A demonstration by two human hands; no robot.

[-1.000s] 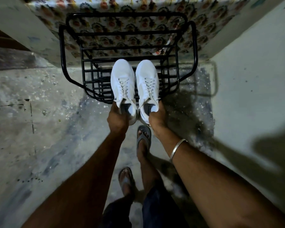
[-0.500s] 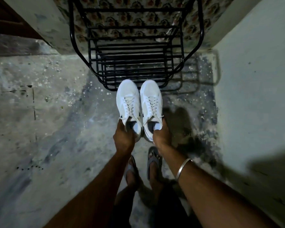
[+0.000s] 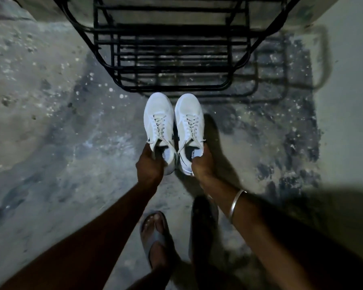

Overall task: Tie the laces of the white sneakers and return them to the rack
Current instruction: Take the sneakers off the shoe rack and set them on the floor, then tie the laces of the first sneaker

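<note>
The stained concrete floor (image 3: pixel 50 143) fills most of my view, and the black wire rack (image 3: pixel 172 59) stands at the far side, its lowest shelf showing no shoes on the part I can see. Just on the near side of its front rail hangs the pair: the left hand (image 3: pixel 149 166) grips the left sneaker (image 3: pixel 158 118) and the right hand (image 3: pixel 203 166), a metal bangle (image 3: pixel 236 203) on its wrist, grips the right sneaker (image 3: pixel 189 118). On each hand the fingers (image 3: pixel 149 150) are curled round the heel collar and pinch it. The toes point far, and the two shoes lie side by side, nearly touching. From the shadow thrown to the right I judge they are off the floor, though I cannot be sure. The laces (image 3: pixel 159 124) are threaded through the eyelets, but the ends trail loose at the collars, so I take the tying as not yet done. To do this step well I would set both soles flat on the floor, near the sandalled foot (image 3: pixel 155 237) and clear of the rail, then free one hand at a time so neither shoe tips and no lace end gets trapped underneath. As for writing, a printed insole label (image 3: pixel 192 152) shows inside the right sneaker, and a dark side mark (image 3: pixel 149 140) sits on the left one. Both are too small and blurred for me to read.
</note>
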